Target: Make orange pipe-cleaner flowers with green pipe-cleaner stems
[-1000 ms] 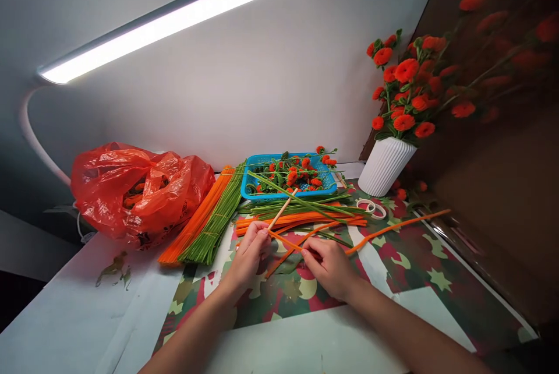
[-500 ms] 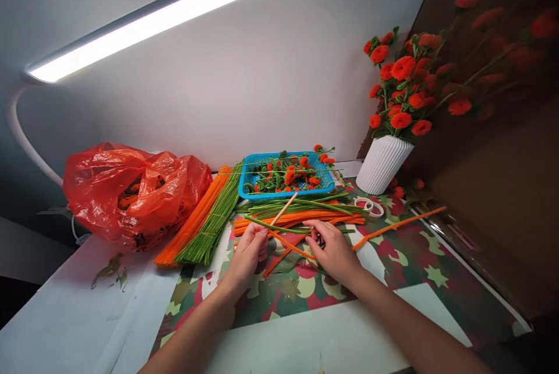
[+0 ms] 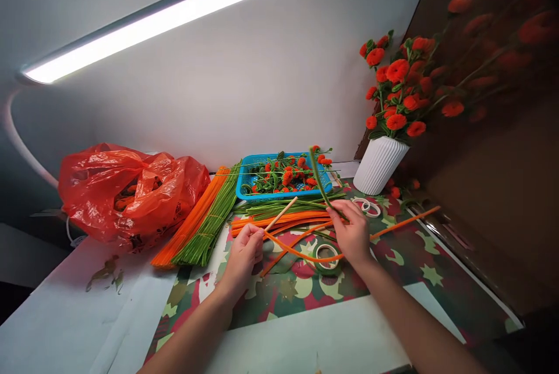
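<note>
My left hand (image 3: 244, 253) pinches a thin wooden stick (image 3: 280, 215), which slants up to the right. One end of a long orange pipe cleaner (image 3: 301, 254) meets the stick at these fingertips. From there it sags and passes behind or under my right hand (image 3: 353, 235), coming out on the far side. Closed round a green pipe cleaner (image 3: 321, 179), my right hand has its free end standing up and bent. A roll of green tape (image 3: 326, 257) lies below, between the two hands. Loose orange pipe cleaners (image 3: 283, 221) are spread just behind them.
At the back, a blue basket (image 3: 241, 190) holds small orange flowers. Bundled green pipe cleaners (image 3: 209, 222) and a red plastic bag (image 3: 109, 187) sit left. White tape rings (image 3: 369, 208) and a ribbed white vase (image 3: 379, 167) of orange flowers stand right. A lamp (image 3: 174, 18) hangs above.
My right hand has moved right and lifted the green pipe cleaner from lying flat to upright. The green tape roll is now uncovered. My left hand stays nearly still with the stick.
</note>
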{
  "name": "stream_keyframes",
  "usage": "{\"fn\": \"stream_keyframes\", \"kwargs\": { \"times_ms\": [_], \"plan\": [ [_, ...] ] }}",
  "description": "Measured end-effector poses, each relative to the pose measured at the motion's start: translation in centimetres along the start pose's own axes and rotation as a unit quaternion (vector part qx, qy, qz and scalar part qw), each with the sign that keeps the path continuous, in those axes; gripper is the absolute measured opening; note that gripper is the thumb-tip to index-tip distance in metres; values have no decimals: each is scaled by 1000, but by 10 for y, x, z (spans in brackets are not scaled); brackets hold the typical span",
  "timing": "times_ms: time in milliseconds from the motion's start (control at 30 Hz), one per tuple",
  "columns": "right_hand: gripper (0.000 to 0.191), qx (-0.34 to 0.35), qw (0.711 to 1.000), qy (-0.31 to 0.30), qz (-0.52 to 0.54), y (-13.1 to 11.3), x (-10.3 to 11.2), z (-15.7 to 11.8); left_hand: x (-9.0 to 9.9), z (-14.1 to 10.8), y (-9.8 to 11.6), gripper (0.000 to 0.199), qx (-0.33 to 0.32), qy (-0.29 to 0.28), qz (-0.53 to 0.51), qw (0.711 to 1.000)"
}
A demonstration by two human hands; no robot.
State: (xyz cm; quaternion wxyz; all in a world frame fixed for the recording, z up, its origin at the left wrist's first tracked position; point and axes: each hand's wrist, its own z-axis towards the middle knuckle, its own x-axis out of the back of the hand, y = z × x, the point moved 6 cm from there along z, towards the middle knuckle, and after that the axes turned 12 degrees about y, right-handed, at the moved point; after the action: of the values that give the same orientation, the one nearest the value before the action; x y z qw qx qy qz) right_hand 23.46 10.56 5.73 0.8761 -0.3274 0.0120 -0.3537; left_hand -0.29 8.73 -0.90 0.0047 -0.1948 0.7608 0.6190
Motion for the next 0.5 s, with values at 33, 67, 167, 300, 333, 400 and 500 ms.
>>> {"fn": "stream_keyframes", "kwargs": {
  "times_ms": [33, 67, 167, 300, 333, 400, 500],
  "plan": [
    [16, 8, 1000, -1, -12, 4, 1, 3, 0, 0, 1, 36, -5, 3, 1, 1000],
    [19, 16, 999, -9, -27, 7, 1, 4, 0, 0, 2, 36, -9, 5, 1, 1000],
    [27, 36, 994, -35, -92, 16, -2, 5, 0, -2, 4, 38, -20, 11, 6, 1000],
    [30, 67, 978, -49, -192, 19, -7, 2, -2, -9, 9, 38, -27, 16, 15, 999],
    [30, 76, 975, -53, -204, 17, -9, 2, -3, -11, 10, 38, -28, 18, 18, 999],
    [30, 85, 971, -66, -215, 16, -13, 1, -5, -14, 12, 38, -31, 22, 27, 999],
    [28, 69, 969, -97, -216, 17, -21, 2, -8, -16, 14, 38, -34, 24, 34, 999]
  ]
}}
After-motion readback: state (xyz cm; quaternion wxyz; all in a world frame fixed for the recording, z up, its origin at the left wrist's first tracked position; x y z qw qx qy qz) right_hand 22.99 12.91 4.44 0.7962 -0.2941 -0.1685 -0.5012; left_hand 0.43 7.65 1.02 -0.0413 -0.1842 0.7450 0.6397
